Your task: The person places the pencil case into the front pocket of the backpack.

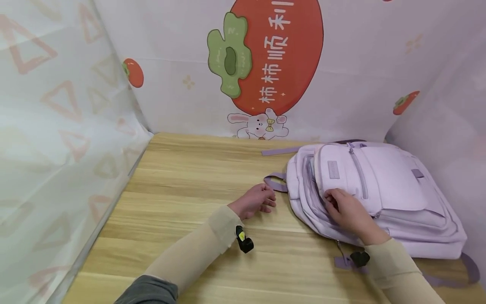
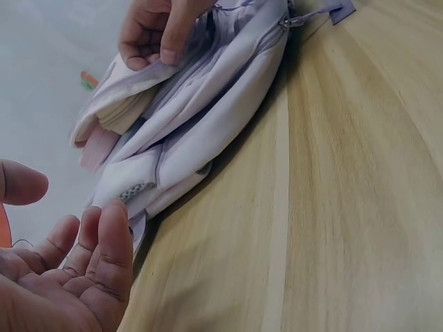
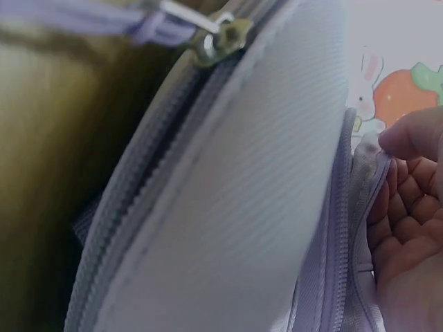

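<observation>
A pale lilac backpack [image 1: 398, 181] lies on the wooden table at the right, its top end turned left. One front compartment is unzipped, and its zipped edge [image 3: 367, 235] is pinched between the thumb and fingers of my right hand [image 1: 347, 211]. Through the gap, the left wrist view shows a cream layered thing [image 2: 124, 114] and a pink piece [image 2: 98, 146]; their kind is unclear. My left hand [image 1: 256, 200] hovers left of the bag near its purple carry loop [image 1: 275, 182], fingers loosely bent, holding nothing.
Purple straps stretch from the bag, one strap [image 1: 281, 151] at the back and another strap [image 1: 471, 268] at the front right. A zipper pull with a purple tag [image 1: 343, 262] hangs over the wooden table [image 1: 171, 202]. Printed cloth walls [image 1: 182, 97] stand behind and at both sides.
</observation>
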Available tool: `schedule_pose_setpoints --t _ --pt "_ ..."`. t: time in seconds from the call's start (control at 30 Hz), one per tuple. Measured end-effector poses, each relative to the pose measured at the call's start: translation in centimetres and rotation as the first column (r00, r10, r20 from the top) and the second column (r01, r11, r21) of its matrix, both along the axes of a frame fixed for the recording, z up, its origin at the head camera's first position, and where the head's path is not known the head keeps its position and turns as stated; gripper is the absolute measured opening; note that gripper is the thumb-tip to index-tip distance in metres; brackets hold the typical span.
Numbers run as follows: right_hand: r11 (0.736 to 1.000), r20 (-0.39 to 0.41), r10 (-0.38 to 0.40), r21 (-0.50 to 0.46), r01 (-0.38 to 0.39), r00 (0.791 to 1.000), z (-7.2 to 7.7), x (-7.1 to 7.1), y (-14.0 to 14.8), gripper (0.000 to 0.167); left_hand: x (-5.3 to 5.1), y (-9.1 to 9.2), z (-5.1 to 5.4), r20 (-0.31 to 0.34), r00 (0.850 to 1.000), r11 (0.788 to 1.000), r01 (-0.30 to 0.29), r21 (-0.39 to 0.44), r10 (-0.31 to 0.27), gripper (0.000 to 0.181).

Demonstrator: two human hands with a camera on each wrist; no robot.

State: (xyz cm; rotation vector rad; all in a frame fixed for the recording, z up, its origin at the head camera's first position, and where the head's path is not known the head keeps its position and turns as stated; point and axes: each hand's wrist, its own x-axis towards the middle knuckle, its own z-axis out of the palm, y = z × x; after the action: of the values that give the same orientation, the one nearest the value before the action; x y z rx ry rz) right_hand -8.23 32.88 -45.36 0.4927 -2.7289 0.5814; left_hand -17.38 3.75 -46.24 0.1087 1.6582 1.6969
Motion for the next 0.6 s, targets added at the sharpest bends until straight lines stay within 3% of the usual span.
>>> schedule_pose_setpoints --t 0.3,0.47,0.6 --pt "1.0 0.049 -0.003 0.012 0.003 0.999 0.7 -2.6 2.0 0.018 -1.6 -2.8 0.7 -0.036 0.998 0.999 -0.047 -0.016 0.046 0.01" --pt "0.999 0.079 -0.047 -0.015 0.048 0.996 1.6 -2.0 2.0 0.015 -2.2 -5.7 1.6 -0.096 0.992 0.994 -0.093 -0.056 0.087 0.01" --pt "0.996 -0.042 -0.09 -0.013 0.09 0.995 3.0 -1.1 0.8 0.021 -2.5 -8.3 2.5 -0.166 0.981 0.989 -0.114 -0.098 0.097 0.011"
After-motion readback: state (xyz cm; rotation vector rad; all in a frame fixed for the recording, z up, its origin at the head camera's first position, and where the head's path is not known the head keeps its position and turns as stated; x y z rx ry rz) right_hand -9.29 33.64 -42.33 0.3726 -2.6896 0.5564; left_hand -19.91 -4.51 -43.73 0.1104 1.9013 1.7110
